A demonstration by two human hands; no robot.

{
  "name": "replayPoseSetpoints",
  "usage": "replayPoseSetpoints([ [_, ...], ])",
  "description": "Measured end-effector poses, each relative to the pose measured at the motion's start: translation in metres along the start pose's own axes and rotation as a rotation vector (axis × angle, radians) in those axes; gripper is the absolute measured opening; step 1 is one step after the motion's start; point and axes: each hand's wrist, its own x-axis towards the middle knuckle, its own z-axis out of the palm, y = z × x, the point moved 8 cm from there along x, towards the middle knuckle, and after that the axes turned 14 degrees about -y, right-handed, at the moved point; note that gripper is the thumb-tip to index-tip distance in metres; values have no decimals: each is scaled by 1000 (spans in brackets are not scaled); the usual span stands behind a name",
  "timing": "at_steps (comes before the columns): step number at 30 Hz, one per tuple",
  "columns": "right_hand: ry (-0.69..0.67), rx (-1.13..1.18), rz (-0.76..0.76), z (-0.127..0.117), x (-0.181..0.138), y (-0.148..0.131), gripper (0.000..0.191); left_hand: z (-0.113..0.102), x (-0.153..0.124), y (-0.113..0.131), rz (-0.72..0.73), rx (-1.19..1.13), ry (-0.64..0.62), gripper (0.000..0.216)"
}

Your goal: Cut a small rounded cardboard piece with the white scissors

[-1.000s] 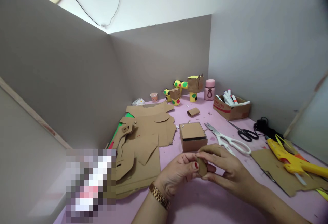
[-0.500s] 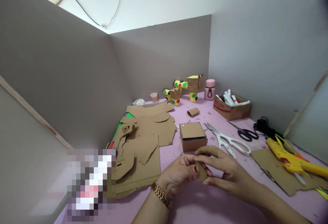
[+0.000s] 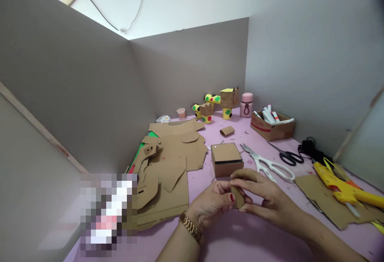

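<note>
Between both hands, above the front of the table, is a small piece of cardboard. My left hand, with a gold watch on the wrist, pinches its left side between thumb and fingers. The fingers of my right hand close on its top and right edges. Some of the piece is hidden behind the fingers. Just beyond the hands stands a small square cardboard box with a flat top panel. White-handled scissors lie partly spread to the right of the box.
Cut cardboard sheets cover the left side. On the right lie black-handled scissors and a yellow glue gun on cardboard. Farther back are a box of markers, a pink flask, yellow cardboard animals and a cardboard tube.
The cardboard piece has turned slightly in the fingers and shows a narrower face. Both hands keep their hold. The whole view has shifted a little.
</note>
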Motion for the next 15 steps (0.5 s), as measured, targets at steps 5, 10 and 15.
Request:
replayPoseSetpoints([
  [5,-15,12,2,3,-1,1,42,-4,0,-6,-39,-6,-7,38],
  [10,-4,18,-5,4,-3,0,55,-7,-2,-11,-57,-8,-14,38],
  [15,-24,9,0,5,-2,1,45,-7,-2,-12,-59,-23,-2,40],
])
